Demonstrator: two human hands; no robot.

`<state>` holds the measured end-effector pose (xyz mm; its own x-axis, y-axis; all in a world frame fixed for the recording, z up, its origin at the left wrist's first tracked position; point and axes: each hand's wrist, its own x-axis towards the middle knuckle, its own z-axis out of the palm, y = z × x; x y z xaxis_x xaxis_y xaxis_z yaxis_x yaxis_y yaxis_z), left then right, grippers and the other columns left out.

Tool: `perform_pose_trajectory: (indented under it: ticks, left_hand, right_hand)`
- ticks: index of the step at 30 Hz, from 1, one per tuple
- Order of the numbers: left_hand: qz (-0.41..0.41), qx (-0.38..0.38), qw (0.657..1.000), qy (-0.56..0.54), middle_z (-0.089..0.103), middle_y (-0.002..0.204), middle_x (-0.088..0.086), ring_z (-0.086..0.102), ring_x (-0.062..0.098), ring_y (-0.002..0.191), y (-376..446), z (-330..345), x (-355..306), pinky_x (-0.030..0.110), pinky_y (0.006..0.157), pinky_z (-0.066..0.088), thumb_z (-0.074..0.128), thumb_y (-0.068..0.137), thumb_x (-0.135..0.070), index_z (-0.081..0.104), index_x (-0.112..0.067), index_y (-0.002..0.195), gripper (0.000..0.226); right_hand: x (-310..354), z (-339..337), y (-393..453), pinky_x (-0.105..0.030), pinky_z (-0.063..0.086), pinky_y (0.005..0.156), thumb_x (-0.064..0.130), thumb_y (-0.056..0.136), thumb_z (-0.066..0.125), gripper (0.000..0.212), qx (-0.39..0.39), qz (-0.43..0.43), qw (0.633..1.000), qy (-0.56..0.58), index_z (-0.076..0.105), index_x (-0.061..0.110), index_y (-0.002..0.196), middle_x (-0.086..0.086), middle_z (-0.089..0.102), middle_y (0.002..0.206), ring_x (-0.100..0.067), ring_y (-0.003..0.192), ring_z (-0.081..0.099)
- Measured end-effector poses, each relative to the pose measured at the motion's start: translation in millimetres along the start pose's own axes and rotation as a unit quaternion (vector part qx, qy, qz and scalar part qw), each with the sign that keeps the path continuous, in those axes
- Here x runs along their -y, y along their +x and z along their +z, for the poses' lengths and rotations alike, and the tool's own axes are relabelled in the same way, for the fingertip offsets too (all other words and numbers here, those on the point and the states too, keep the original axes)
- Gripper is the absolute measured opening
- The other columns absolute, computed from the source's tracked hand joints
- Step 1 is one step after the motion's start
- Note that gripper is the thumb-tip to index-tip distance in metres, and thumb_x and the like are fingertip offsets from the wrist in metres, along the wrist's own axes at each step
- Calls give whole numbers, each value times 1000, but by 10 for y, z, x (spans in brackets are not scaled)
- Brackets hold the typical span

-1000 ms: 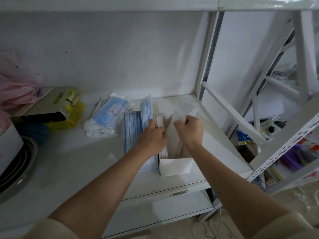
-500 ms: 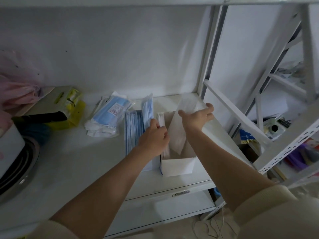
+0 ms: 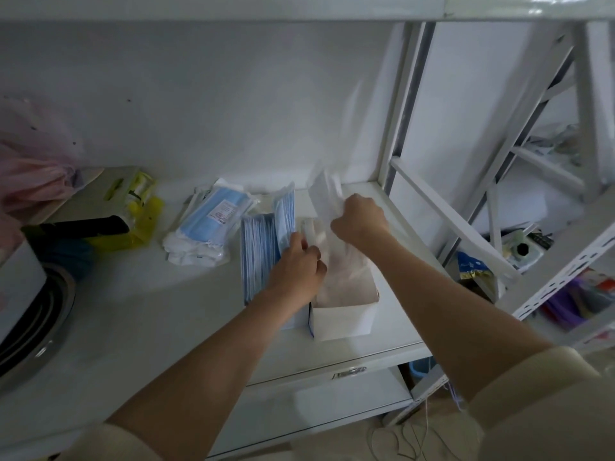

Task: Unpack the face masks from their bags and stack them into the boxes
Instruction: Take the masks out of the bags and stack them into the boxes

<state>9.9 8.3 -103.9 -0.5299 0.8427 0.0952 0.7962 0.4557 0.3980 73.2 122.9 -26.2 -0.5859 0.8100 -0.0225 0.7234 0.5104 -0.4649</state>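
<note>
Two white boxes stand side by side on the white shelf. The left box holds upright blue face masks [image 3: 261, 254]. The right box [image 3: 344, 319] holds a few white masks at its left wall. My left hand [image 3: 294, 272] curls over the wall between the boxes and pinches those white masks [image 3: 309, 232]. My right hand [image 3: 361, 219] grips a clear plastic bag [image 3: 324, 194] above the far end of the right box. A sealed bag of blue masks [image 3: 213, 217] lies to the left on more bags.
A yellow-green package [image 3: 133, 207] and a dark flat item lie at the back left. A pink plastic bag [image 3: 30, 171] and a round metal basin [image 3: 36, 331] sit at the far left. White rack struts [image 3: 459, 224] rise on the right, with clutter behind them.
My right hand opened and lifted off the box, then closed round the clear bag and pulled it up and back. My left hand stayed at the box wall.
</note>
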Motion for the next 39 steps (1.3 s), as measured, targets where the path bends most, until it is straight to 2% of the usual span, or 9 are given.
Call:
perform_pose_trajectory:
  ticks: [7, 11, 16, 19, 21, 24, 27, 32, 39]
  left_hand:
    - [-17, -4, 1000, 11, 36, 126, 13, 56, 30, 95, -26, 6, -25, 42, 83, 51, 42, 99, -27, 59, -3, 113, 33]
    - [-10, 3, 1000, 13, 35, 124, 11, 55, 29, 97, -31, 19, -35, 42, 84, 50, 42, 100, -28, 58, -5, 112, 31]
    - [-8, -12, 1000, 4, 36, 129, 10, 56, 29, 102, -41, -1, -50, 42, 85, 50, 37, 102, -30, 52, -10, 121, 32]
    - [-13, -27, 1000, 1, 38, 130, 10, 59, 31, 94, -66, -9, -72, 40, 74, 49, 36, 102, -23, 45, -11, 126, 29]
    - [-24, -27, 999, 6, 39, 131, 10, 60, 32, 90, -60, -1, -81, 37, 68, 44, 36, 101, -17, 43, -10, 126, 26]
    - [-31, -15, 999, 16, 38, 134, 8, 60, 31, 92, -32, -15, -92, 37, 70, 44, 35, 101, -15, 44, -8, 126, 27]
    - [-32, -10, 999, 11, 38, 133, 8, 60, 29, 91, -32, -23, -107, 40, 75, 49, 37, 101, -16, 45, -8, 127, 28]
    - [-37, -17, 999, 27, 38, 131, 9, 52, 24, 81, -45, -14, -152, 32, 68, 38, 38, 100, -10, 46, -7, 116, 18]
    - [-28, -12, 999, 20, 40, 127, 12, 52, 24, 78, 14, -42, -127, 33, 69, 42, 42, 100, -14, 49, -5, 119, 22]
  right_hand:
    - [-42, 165, -97, -21, 34, 48, 4, 74, 53, 14, 134, 7, 988, -75, 41, 10, 67, -4, 45, 71, -16, 57, 43]
    - [-89, 240, -136, -27, 48, 54, 2, 79, 56, 12, 167, 34, 983, -69, 55, 5, 90, -6, 51, 71, -21, 64, 56]
    - [-114, 468, -169, -31, 43, 76, 10, 92, 48, 26, 53, 18, 998, 38, 49, 7, 118, -11, 56, 107, -28, 98, 56]
    - [-164, 558, -150, -34, 49, 83, 20, 96, 47, 32, 129, 31, 991, 29, 52, 2, 122, -13, 60, 119, -30, 108, 59]
    - [-171, 636, -131, -35, 50, 83, 18, 98, 42, 31, 172, 15, 984, -39, 55, 0, 120, -15, 60, 119, -31, 109, 60]
    - [-109, 654, -44, -35, 44, 74, 20, 98, 37, 30, 130, -43, 987, -80, 54, 5, 117, -13, 58, 119, -31, 106, 59]
    - [-58, 624, -32, -39, 45, 81, 19, 100, 30, 31, 112, -92, 984, -106, 51, 6, 118, -13, 53, 121, -32, 110, 56]
    - [-168, 662, -43, -36, 47, 80, 13, 99, 35, 30, 141, -118, 970, -157, 56, 1, 116, -16, 58, 121, -31, 108, 60]
    - [-81, 481, -88, -34, 45, 83, 13, 99, 34, 30, 108, -89, 987, -82, 56, 0, 116, -16, 54, 117, -32, 110, 57]
